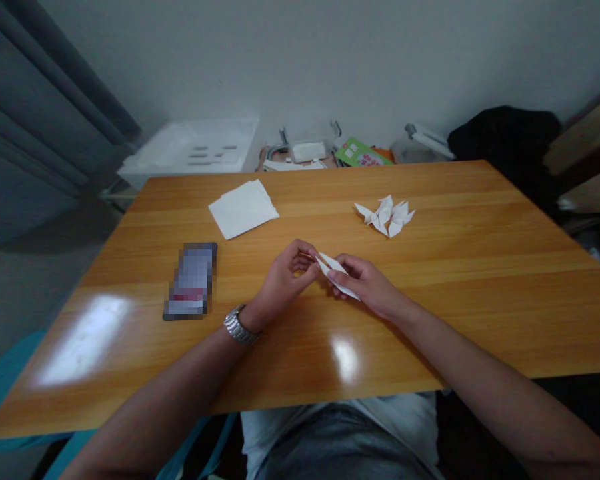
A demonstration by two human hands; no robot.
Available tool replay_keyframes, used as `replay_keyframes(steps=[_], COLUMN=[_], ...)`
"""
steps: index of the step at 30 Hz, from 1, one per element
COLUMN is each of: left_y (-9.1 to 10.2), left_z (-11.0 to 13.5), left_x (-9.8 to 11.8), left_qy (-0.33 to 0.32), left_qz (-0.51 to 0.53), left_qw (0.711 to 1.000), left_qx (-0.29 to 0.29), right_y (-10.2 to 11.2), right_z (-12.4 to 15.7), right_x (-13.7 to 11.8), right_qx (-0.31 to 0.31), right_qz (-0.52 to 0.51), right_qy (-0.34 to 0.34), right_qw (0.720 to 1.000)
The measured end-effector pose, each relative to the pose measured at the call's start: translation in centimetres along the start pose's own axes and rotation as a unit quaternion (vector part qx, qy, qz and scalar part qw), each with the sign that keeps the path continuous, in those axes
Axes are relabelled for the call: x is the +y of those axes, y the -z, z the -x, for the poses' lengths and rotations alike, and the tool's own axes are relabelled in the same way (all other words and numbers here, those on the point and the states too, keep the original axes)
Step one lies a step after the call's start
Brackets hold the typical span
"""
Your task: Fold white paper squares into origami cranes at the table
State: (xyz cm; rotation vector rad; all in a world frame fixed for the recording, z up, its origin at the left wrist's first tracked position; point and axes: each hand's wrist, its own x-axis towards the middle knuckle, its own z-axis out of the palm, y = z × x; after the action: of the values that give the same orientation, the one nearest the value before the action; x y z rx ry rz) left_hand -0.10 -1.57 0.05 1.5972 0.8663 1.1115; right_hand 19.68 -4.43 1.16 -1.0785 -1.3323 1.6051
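A small piece of folded white paper [347, 283], narrow and pointed with a split at its upper left end, is between my hands above the table. My right hand [363, 280] grips its body, thumb on top and fingers beneath. At the split end, my left hand [295, 267] pinches one tip between thumb and fingers; a metal watch [240, 325] is on that wrist. Beyond my right hand lies a cluster of folded white paper cranes [387, 217]. Flat white paper sheets [245, 208] lie in a loose stack past my left hand.
A phone [191, 280] with a blurred-out screen lies left on the glossy wooden table [460, 267]. Behind the table's far edge stand a white plastic bin [195, 143], a green booklet [363, 153] and a black bag or cloth [505, 143]. A teal chair [15, 387] is at lower left.
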Motion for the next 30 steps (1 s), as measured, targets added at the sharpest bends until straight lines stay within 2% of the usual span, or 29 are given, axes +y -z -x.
replay_keyframes(steps=[9,16,24,30], left_y=[0.12,0.37,0.7,0.9], left_z=[0.0,0.02,-0.05,-0.2], left_x=[0.15,0.48,0.58,0.72], left_qy=[-0.091,-0.116,-0.153,-0.189], left_qz=[-0.084,-0.148,-0.208,-0.243], left_qw=[0.992,0.982,0.966,0.951], left_qx=[0.001,-0.015,-0.026,-0.038], right_y=[0.49,0.41,0.38,0.57], right_z=[-0.16,-0.16,0.04,-0.02], right_x=[0.3,0.34,-0.37,-0.21], right_qx=[-0.011,-0.011,0.007,0.003], right_qz=[0.013,-0.005,0.06,0.058], right_qy=[0.004,-0.005,0.017,0.02], right_qw=[1.0,1.0,0.998,0.998])
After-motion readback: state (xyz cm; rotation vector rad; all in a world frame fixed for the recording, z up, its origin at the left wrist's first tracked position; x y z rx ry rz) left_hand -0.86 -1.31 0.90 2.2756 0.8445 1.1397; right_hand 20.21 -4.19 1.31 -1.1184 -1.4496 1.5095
